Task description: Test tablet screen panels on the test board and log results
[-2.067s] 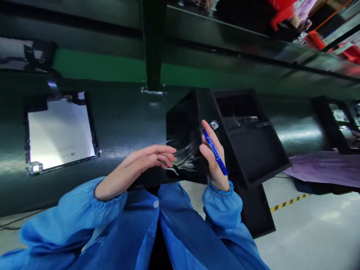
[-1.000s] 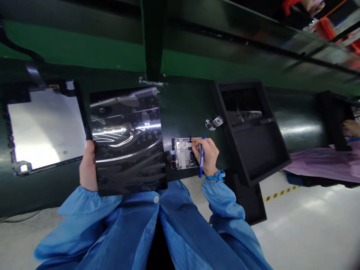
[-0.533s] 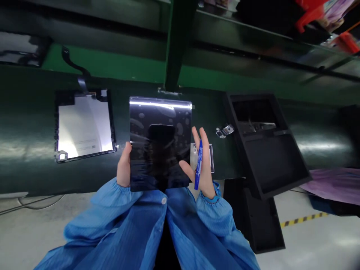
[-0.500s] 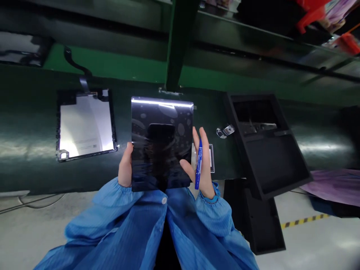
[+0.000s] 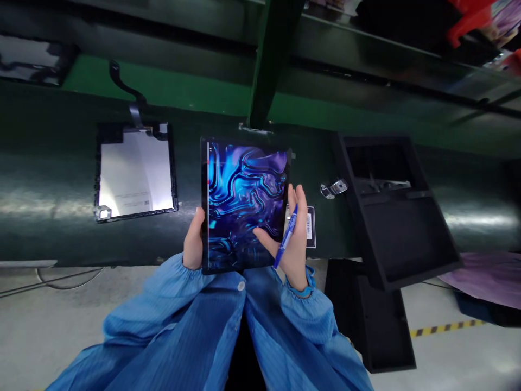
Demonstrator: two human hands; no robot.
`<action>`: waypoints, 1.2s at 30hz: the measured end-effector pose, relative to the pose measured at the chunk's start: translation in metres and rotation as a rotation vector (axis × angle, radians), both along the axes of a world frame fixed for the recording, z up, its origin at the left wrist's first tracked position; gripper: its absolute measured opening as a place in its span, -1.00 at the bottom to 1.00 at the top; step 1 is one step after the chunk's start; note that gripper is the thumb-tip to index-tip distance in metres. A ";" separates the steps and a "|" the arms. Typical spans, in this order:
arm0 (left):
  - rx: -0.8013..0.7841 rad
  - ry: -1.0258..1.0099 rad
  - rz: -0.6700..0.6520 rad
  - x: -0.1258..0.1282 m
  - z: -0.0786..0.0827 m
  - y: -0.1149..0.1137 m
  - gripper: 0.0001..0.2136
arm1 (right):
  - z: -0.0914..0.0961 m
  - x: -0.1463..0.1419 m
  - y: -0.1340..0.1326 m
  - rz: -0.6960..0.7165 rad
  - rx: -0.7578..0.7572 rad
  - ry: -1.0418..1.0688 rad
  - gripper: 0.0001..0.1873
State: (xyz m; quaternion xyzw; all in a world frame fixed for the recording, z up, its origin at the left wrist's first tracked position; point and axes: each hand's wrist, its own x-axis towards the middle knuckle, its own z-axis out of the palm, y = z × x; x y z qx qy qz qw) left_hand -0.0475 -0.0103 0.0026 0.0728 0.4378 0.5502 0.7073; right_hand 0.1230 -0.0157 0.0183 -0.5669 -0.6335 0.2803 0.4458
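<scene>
A tablet screen (image 5: 240, 201) lit with a blue swirling picture stands upright in front of me over the dark green bench. My left hand (image 5: 192, 247) grips its lower left edge. My right hand (image 5: 292, 239) holds its lower right edge, thumb laid on the glass. A blue pen (image 5: 285, 238) is clamped between the fingers of that same hand. Behind my right hand a white barcode label (image 5: 309, 224) lies on the bench.
A second panel (image 5: 136, 172) with a pale back and a black flex cable lies on the bench to the left. A black box tray (image 5: 401, 217) stands to the right, a small metal clip (image 5: 334, 188) beside it. A green post (image 5: 271, 60) rises behind the screen.
The screen has gone from black to a lit blue picture. Earlier my left hand swung it in from the left to upright while my right hand left the small circuit board.
</scene>
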 end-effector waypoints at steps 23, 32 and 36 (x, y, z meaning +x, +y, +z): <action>0.012 0.178 -0.061 -0.017 -0.007 -0.011 -0.58 | 0.071 0.047 0.061 -0.127 0.412 -0.851 -0.73; 0.008 0.104 0.014 -0.020 0.000 -0.023 -0.60 | 0.088 0.065 -0.011 0.124 0.697 -0.769 -0.84; -0.003 0.146 0.022 -0.026 -0.008 -0.024 -0.58 | 0.088 0.070 -0.022 0.090 0.612 -0.771 -0.92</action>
